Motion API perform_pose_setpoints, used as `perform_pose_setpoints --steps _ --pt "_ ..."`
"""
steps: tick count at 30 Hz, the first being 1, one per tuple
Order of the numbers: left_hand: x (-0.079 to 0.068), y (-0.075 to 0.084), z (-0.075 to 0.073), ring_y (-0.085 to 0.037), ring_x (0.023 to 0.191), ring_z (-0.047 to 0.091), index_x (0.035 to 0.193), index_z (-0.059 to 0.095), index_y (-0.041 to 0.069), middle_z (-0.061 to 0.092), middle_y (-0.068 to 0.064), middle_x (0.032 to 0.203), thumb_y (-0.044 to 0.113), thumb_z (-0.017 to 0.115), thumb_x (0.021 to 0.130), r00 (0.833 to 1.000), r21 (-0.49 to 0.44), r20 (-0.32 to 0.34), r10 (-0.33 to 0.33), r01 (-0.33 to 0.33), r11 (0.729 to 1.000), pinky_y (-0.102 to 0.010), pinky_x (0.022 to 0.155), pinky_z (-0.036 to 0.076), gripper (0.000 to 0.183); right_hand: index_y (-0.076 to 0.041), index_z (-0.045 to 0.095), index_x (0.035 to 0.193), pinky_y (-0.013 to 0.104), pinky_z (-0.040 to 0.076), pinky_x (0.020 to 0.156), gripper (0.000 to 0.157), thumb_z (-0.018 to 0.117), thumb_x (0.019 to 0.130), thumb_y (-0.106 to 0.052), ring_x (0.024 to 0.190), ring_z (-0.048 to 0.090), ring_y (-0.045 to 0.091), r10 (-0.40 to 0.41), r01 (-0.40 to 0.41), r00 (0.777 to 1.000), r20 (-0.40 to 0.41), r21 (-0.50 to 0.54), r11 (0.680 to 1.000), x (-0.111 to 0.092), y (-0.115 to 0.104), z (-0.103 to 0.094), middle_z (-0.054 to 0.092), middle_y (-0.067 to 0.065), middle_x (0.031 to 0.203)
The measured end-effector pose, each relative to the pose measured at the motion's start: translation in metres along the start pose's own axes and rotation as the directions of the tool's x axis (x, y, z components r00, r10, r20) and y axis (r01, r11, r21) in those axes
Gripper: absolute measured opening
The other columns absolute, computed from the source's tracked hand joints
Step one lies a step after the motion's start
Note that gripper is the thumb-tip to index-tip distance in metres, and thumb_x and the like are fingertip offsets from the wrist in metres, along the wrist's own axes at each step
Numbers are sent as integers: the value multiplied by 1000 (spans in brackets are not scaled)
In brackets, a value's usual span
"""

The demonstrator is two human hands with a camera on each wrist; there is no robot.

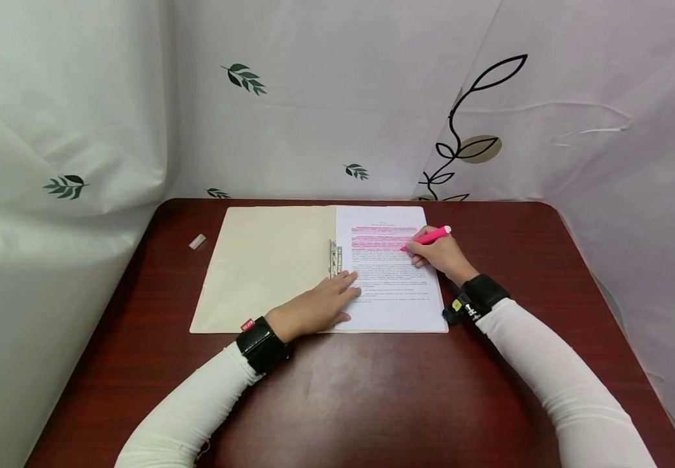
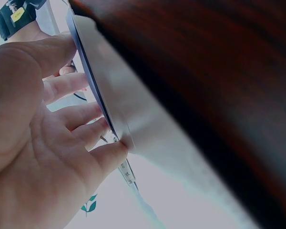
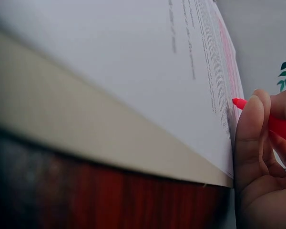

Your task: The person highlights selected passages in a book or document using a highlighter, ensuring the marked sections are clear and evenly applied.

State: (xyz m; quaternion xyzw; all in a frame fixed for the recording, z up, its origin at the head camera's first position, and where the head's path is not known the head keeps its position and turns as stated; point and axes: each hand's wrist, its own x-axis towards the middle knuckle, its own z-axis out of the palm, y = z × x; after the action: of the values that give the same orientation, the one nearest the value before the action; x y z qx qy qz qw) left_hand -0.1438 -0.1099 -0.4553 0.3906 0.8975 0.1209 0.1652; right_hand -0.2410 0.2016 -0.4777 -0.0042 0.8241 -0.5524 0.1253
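A pink highlighter (image 1: 434, 235) is pinched in my right hand (image 1: 441, 252), its tip at the printed sheet (image 1: 390, 315). Pink strokes cover the upper lines of text, while the lower lines are plain black. In the right wrist view the thumb and fingers (image 3: 250, 124) close around the highlighter (image 3: 280, 128) near its tip. My left hand (image 1: 320, 305) rests on the sheet's lower left part with its fingers spread. The paper lies on the right side of an open cream folder (image 1: 267, 273), beside the metal clip (image 1: 333, 259) at the fold.
A small whitish piece (image 1: 197, 242) lies on the dark red-brown table (image 1: 372, 396), left of the folder. White curtains with leaf prints (image 1: 314, 97) hang behind the table and along its sides. Each wrist carries a black band (image 1: 261, 344).
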Motion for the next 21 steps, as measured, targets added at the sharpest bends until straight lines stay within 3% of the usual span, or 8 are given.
perform_pose_setpoints --steps 21 --pt "0 -1 1 -36 159 19 155 41 6 21 -19 171 27 59 106 1000 9 2 -4 4 1000 -53 126 26 56 0 63 103 21 59 60 24 76 94 -18 60 65 8 8 -9 1000 -27 -10 1000 -2 3 -4 70 4 78"
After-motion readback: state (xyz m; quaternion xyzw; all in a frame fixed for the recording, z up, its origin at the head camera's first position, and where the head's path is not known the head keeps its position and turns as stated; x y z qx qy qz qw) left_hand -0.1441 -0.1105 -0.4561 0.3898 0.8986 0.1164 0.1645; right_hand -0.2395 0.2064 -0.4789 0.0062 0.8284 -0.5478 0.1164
